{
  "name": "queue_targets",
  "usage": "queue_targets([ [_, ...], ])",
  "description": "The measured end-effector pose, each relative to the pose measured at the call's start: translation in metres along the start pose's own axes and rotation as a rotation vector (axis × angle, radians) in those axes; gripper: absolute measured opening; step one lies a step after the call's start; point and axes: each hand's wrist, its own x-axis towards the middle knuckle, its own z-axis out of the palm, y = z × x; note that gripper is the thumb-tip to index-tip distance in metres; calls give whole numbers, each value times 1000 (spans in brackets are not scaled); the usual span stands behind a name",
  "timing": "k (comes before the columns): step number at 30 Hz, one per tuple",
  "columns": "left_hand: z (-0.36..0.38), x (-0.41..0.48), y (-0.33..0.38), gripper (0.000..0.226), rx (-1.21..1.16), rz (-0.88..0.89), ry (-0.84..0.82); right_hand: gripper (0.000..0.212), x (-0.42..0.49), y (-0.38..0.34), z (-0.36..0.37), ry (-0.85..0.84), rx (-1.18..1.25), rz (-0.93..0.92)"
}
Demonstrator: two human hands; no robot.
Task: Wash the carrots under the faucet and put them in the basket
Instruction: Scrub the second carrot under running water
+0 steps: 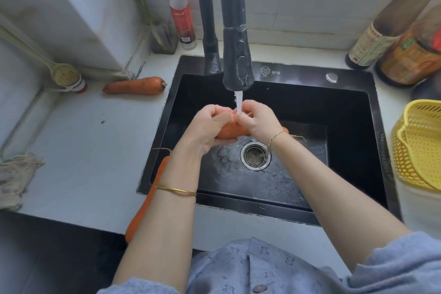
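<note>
Both hands hold one orange carrot (229,132) over the black sink (353,126), right under the black faucet (237,55), whose thin stream of water falls onto it. My left hand (207,129) cups the carrot's left part from below. My right hand (259,122) wraps its right part, with the thin root tip poking out past the wrist. A second carrot (136,85) lies on the white counter left of the sink. A third carrot (145,200) lies along the sink's left front corner, partly hidden by my left forearm. The yellow basket (420,145) stands at the right edge.
Sauce bottles (391,31) stand at the back right, and a red-capped bottle (180,9) behind the faucet. A strainer spoon (64,75) leans at the back left. A cloth (16,174) lies at the counter's left edge. The drain (255,155) sits mid-sink.
</note>
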Motion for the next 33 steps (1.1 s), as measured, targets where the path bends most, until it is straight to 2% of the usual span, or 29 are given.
queue_targets([
  [3,4,-1,-1,16,-48,-25,-16,35,2,2,-2,55,-70,-10],
  [7,2,0,-5,17,-95,-56,-17,16,-5,4,-12,-64,28,-49],
  [10,-2,1,-8,21,-122,-67,-23,19,-12,3,-16,-94,91,-94],
  [14,-2,2,-9,20,-161,-84,-15,13,-16,0,-17,-85,-22,-158],
  [17,-2,1,-9,17,-156,-81,8,17,-11,-7,-21,-134,-162,-175],
  [20,-1,2,-7,17,-111,-61,45,27,-4,-14,-24,-190,-246,-127],
  [23,-1,2,-3,12,-119,-31,57,19,-5,-19,-24,-194,-123,-75],
  [26,-2,2,-2,9,-29,-14,93,17,-8,-21,-23,-160,6,-10],
  [30,-2,2,-2,8,39,-6,109,12,-9,-24,-22,-156,-43,14],
  [33,-1,2,-2,8,72,14,133,18,-10,-27,-20,-142,-55,40],
])
